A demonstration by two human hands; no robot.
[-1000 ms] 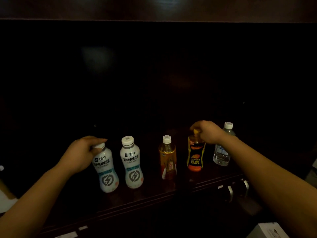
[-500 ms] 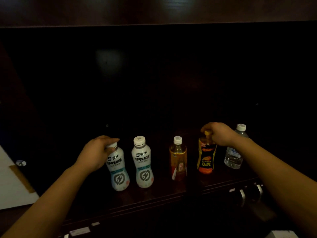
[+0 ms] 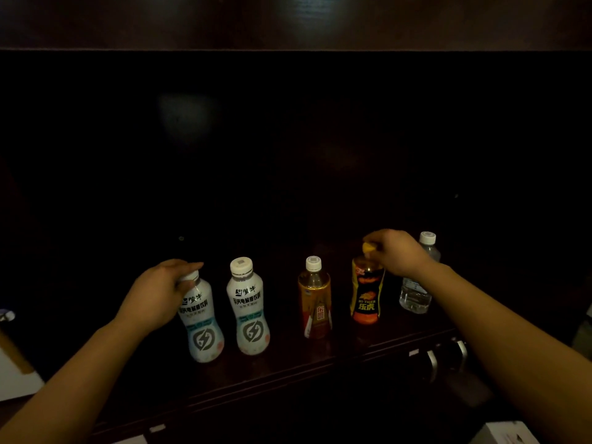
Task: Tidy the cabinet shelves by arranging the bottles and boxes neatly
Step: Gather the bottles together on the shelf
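Note:
Several bottles stand in a row on a dark wooden shelf [image 3: 288, 363]. My left hand [image 3: 160, 293] grips the neck and cap of the leftmost white electrolyte bottle [image 3: 201, 328]. A second white bottle [image 3: 248, 310] stands just right of it. An amber tea bottle [image 3: 315, 299] with a white cap comes after a gap. My right hand [image 3: 395, 251] holds the yellow cap of the orange-and-black energy drink bottle [image 3: 366, 291]. A clear water bottle [image 3: 416, 286] stands behind my right wrist, partly hidden.
The cabinet interior behind the bottles is very dark. Metal drawer handles [image 3: 448, 354] sit below the shelf edge at right. A white board [image 3: 16, 376] lies at the left edge and a white box [image 3: 509, 434] at the bottom right.
The camera view drifted, so the whole row sits further right in the picture than a second ago. Both hands keep their hold on the same bottles; the bottles themselves stand where they were.

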